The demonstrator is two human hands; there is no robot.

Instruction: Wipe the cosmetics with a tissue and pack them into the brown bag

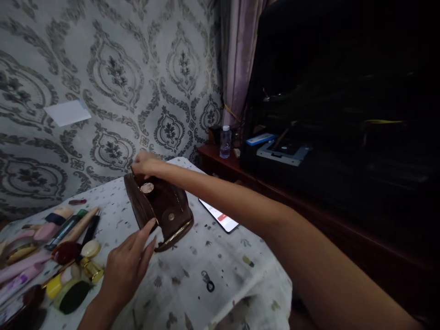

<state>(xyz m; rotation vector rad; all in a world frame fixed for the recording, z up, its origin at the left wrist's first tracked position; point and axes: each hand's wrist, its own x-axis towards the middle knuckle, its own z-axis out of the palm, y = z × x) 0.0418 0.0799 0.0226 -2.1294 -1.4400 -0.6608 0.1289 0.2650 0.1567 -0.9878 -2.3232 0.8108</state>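
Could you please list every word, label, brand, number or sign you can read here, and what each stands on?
No text can be read with certainty.
Phone: marks on its lit screen, too blurred.
Blue-and-white packet: any print is too small.
Dark green tube: no legible label.
Brown bag: no lettering can be made out.

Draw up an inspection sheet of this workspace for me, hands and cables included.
Surface: white printed tablecloth, creased toward the front.
Job's things: open dark-brown bag, gold-toned metal zip.
Clutter: mixed coloured tubes, bottles and jars left of the bag; black rectangular phone right of it, screen lit.
Hands: left hand at the bag's near end, right hand at its far end; grips unclear.
Cables: corner by the purple fabric curtain too dark to tell.
Surroundings: grey patterned wallpaper; white-capped clear plastic bottle on reddish-brown wooden furniture.
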